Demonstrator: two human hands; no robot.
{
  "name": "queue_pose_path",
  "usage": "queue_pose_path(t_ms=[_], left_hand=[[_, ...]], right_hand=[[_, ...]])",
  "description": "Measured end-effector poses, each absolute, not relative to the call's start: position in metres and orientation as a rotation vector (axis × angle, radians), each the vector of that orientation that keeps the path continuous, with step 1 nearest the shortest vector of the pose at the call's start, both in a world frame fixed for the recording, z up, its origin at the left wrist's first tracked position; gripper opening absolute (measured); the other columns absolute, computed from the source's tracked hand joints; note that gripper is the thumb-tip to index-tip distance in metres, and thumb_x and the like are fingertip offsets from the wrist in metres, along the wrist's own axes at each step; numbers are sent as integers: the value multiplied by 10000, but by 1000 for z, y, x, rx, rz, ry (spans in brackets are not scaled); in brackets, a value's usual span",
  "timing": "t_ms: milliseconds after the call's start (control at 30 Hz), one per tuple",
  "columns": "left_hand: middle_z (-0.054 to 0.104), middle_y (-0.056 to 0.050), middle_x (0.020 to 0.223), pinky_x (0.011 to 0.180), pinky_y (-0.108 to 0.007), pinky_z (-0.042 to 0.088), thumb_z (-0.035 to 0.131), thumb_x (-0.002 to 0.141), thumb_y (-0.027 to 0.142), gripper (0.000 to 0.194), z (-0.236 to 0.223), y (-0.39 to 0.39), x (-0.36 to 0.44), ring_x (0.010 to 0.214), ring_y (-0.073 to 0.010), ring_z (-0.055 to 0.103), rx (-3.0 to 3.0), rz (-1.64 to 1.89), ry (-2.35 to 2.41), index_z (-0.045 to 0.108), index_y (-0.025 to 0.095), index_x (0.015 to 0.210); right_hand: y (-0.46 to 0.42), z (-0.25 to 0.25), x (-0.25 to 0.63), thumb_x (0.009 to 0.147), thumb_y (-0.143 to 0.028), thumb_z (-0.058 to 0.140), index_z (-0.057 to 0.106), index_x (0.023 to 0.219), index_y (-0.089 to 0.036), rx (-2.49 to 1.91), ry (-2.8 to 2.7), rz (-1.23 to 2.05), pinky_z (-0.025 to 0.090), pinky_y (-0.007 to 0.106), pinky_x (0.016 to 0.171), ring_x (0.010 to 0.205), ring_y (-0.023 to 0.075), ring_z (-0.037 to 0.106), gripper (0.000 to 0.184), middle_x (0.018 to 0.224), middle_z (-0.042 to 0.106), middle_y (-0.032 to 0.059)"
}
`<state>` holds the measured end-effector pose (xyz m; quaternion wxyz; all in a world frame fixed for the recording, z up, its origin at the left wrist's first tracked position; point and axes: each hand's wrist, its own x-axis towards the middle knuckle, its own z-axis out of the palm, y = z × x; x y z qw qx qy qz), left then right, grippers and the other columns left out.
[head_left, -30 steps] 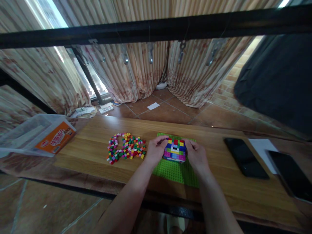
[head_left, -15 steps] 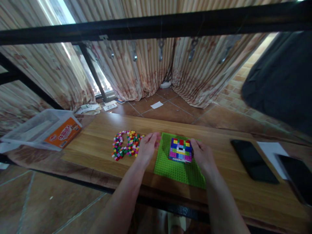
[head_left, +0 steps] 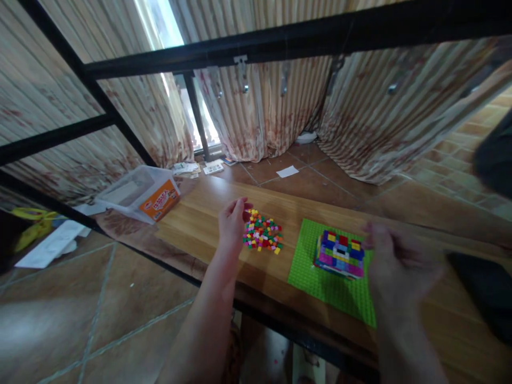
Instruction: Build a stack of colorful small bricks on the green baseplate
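Note:
My left hand (head_left: pixel 232 220) is at the left edge of a pile of small coloured toy bricks (head_left: pixel 262 232) on the wooden board. Its fingers are half curled and apart, and I see nothing held in them. A block built of multicoloured bricks (head_left: pixel 340 256) sits on a green baseplate (head_left: pixel 308 266) to the right of the pile. My right hand (head_left: pixel 394 261) is over the baseplate's right side, just right of the block. Motion smears its fingers, so their grip and any contact with the block are unclear.
A clear plastic box (head_left: pixel 132 197) with an orange label stands at the board's left end. A dark phone (head_left: pixel 480 288) lies to the right. A black metal bar (head_left: pixel 280 48) crosses above the wooden board (head_left: pixel 216 213), with curtains behind it.
The view has turned left. My left hand has moved from the pile's right side to its left edge. The bricks, earlier spread round a gap, now lie closer together. My right hand appears farther from the block.

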<state>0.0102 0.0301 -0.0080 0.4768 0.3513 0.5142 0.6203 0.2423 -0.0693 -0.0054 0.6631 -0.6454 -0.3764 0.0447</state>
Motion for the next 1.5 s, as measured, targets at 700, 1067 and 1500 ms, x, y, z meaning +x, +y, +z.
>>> queue_pose_path(t_ms=[700,1067,1500], left_hand=[[700,0,748,568,-184,418,790,608,299,282,9,27,-39,559,-46,528,609,1629,1135,721,153,840],[697,1,694,547,-179,398,815,571,301,307,-1,23,-14,533,-46,517,710,1423,1095,736,146,824],[751,-43,788,657,-244,495,656,775,259,181,-27,0,49,737,-150,667,1280,1016,1103,765,182,897]], right_hand=[[-56,-67,143,952,-248,515,706,948,-224,-1901,-1916,173,465,302,661,754,201,658,193,951,708,87],[-58,-49,151,942,-269,459,730,995,-206,-1568,-1603,546,534,327,752,795,207,708,283,915,749,77],[-71,-13,265,691,-443,775,757,964,-180,-1461,-835,723,600,361,717,726,208,731,380,774,766,48]])
